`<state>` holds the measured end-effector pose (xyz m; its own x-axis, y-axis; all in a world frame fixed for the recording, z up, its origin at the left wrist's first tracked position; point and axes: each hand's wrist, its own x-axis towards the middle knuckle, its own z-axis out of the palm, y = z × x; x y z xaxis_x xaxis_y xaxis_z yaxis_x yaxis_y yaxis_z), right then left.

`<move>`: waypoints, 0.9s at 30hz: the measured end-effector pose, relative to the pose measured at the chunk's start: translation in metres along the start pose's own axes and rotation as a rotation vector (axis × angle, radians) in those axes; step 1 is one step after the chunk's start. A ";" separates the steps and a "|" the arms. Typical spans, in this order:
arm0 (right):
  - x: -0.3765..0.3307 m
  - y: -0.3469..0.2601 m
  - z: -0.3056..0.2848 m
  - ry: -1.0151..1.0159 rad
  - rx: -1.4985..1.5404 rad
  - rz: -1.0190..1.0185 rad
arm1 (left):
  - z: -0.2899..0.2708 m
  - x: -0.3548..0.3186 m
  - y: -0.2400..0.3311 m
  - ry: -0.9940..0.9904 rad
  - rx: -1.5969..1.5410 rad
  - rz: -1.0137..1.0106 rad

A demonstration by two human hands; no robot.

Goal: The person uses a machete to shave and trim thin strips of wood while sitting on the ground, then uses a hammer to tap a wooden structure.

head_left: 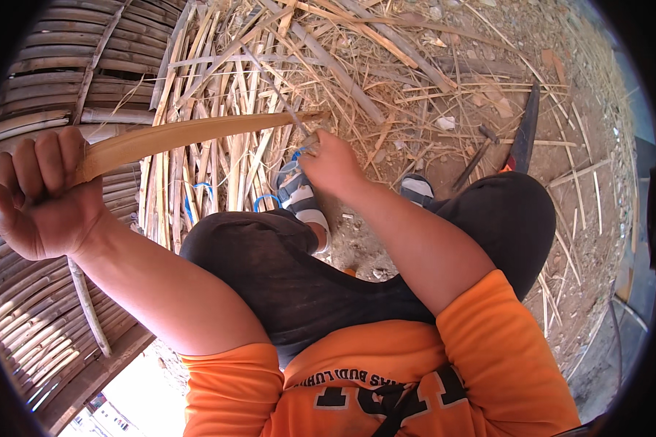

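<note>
Evidently, your left hand (47, 191) grasped the bamboo strip (189, 137) and your right hand (333, 164) the knife (273, 88), which probably needed a shallow angle.

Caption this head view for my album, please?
Left hand grips a long tan bamboo strip; right hand holds a thin grey tool.
</note>
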<state>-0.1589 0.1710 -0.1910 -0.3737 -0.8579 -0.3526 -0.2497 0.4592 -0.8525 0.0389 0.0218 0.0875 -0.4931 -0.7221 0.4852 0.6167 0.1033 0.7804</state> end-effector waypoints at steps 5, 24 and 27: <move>-0.016 -0.023 0.003 -0.050 0.027 -0.275 | -0.010 -0.006 0.005 0.011 0.013 0.008; 0.030 -0.018 -0.033 -0.284 -0.121 -0.128 | -0.029 -0.010 0.011 -0.090 -0.010 -0.015; 0.031 -0.002 -0.043 -0.316 -0.180 0.059 | -0.029 -0.010 0.010 -0.140 -0.033 -0.026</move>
<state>-0.2085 0.1533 -0.1838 -0.1042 -0.8449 -0.5246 -0.3993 0.5186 -0.7560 0.0678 0.0107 0.0791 -0.5886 -0.6212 0.5173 0.6214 0.0617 0.7811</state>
